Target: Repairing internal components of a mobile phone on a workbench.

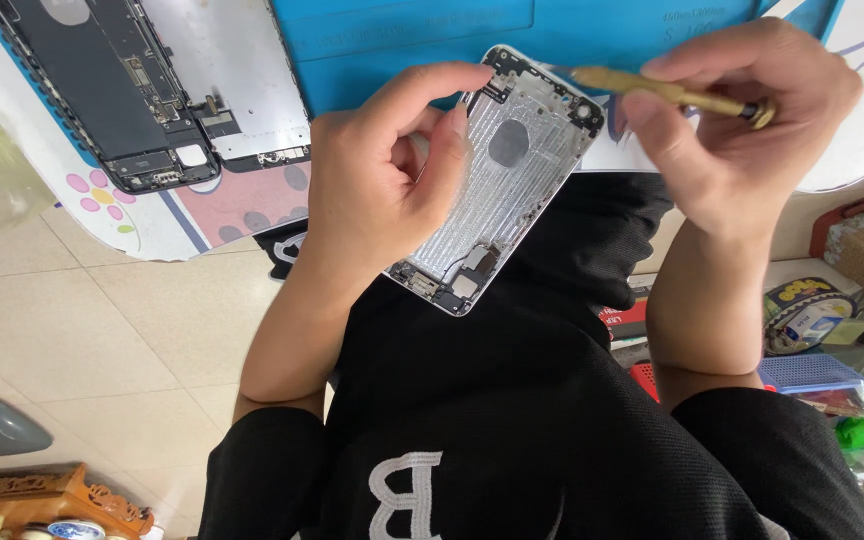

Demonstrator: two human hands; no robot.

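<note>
Phone housing (507, 175), silver, stripped, inner side facing up, tilting over lap just off worktop (12, 130) edge. Left hand (382, 180) gripping housing along its left edge, thumb and forefinger pinching near top corner. Right hand (742, 120) pinching brass-coloured screwdriver (672, 95), tip reaching toward housing's top edge. Lying on worktop: blue mat (402, 40), opened phone body with dark innards (102, 90), detached screen panel (237, 70) just beside it. Black garment (512, 400) filling lower view.

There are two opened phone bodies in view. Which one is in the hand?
The silver empty phone housing, gripped by the left hand above the lap. The other, the dark phone with parts inside, lies untouched on the table at upper left.
</note>
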